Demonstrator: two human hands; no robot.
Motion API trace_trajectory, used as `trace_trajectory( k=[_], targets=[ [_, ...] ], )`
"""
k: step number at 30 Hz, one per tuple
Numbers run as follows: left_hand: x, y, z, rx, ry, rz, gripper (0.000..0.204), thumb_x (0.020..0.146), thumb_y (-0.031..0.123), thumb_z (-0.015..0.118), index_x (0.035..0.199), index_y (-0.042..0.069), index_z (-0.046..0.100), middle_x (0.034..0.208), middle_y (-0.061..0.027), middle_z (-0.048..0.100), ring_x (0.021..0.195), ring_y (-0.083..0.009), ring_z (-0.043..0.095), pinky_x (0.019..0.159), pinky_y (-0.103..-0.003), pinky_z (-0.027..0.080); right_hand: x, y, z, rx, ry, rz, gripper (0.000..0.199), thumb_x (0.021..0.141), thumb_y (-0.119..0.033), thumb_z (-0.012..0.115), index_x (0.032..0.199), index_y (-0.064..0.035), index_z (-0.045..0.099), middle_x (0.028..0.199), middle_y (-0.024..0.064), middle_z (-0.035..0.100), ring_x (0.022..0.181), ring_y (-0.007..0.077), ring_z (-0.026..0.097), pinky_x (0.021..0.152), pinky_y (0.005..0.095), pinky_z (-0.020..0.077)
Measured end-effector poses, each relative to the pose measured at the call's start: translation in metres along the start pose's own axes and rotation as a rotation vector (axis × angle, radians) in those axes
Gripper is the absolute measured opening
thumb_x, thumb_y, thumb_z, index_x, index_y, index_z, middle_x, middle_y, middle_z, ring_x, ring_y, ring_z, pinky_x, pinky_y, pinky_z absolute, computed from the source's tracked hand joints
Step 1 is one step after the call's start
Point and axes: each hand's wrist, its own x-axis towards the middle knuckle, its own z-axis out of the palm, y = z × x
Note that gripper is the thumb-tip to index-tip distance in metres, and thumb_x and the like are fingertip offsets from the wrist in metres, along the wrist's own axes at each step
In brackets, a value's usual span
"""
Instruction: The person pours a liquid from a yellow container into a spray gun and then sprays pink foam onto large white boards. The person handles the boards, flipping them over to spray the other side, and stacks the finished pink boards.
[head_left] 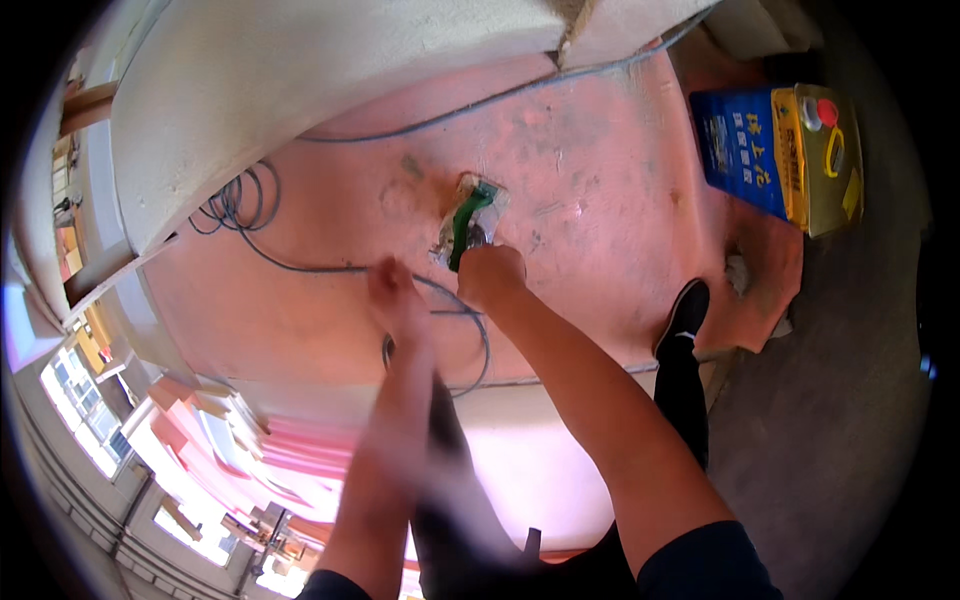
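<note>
My right hand [490,278] is closed at the lower end of a curved green tool [468,220]; its fingers are mostly hidden behind the back of the hand. A shiny, grey-brown patch that looks like crumpled film [489,214] shows beside and beneath the tool. Exactly what kind of tool it is, I cannot make out. To its left, my left hand [392,288] hovers over the pink sheet [570,240], apart from the tool. Motion smears its fingers, so their pose is unclear. A thin grey hose [300,268] passes close to that hand.
The hose coils at the left and loops by my legs. A pale padded block [330,60] borders the far side. At the right stands a blue and yellow metal can [745,150] with a red cap. My shoe [688,308] rests near the sheet's right edge.
</note>
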Motion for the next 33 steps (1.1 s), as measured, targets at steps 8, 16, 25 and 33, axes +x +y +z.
trace_trajectory(
  k=[8,16,25,33],
  targets=[
    [0.068,0.101,0.115,1.19,-1.062,-0.028,0.033,0.083,0.025,0.064,0.106,0.002,0.068,0.104,-0.0206,0.07,0.094,-0.0329,0.069,0.083,-0.041,0.054,-0.009,0.002,-0.001,0.045,0.002,-0.017,0.02,0.083,-0.019,0.061,0.091,-0.0117,0.077,0.096,0.0111,0.075,0.09,0.0273,0.072,0.072,0.0414,0.0558],
    [0.063,0.059,0.135,1.046,-0.856,0.038,0.037,0.077,0.014,0.06,0.112,0.005,0.067,0.11,-0.0238,0.069,0.103,-0.0396,0.067,0.089,-0.047,0.052,-0.005,0.012,0.014,0.079,0.094,-0.037,0.018,0.081,-0.018,0.062,0.087,-0.0124,0.078,0.089,0.01,0.075,0.085,0.0282,0.073,0.07,0.042,0.0561],
    [0.048,0.07,0.123,0.668,-0.909,-0.09,0.017,0.079,0.006,0.065,0.095,0.005,0.06,0.087,-0.0213,0.068,0.077,-0.0401,0.068,0.073,-0.045,0.055,-0.01,0.014,0.008,0.103,0.053,-0.056,0.019,0.082,-0.017,0.061,0.089,-0.0112,0.077,0.09,0.0122,0.075,0.087,0.0295,0.073,0.07,0.0413,0.0564],
    [0.088,0.175,0.06,0.749,-0.473,0.668,0.023,0.086,0.016,0.065,0.106,0.008,0.059,0.095,-0.0173,0.07,0.088,-0.0369,0.069,0.075,-0.047,0.055,-0.008,0.008,0.019,0.109,0.043,0.044,0.022,0.081,-0.021,0.061,0.093,-0.0102,0.076,0.098,0.0137,0.074,0.095,0.03,0.071,0.077,0.0422,0.0557]
  ],
)
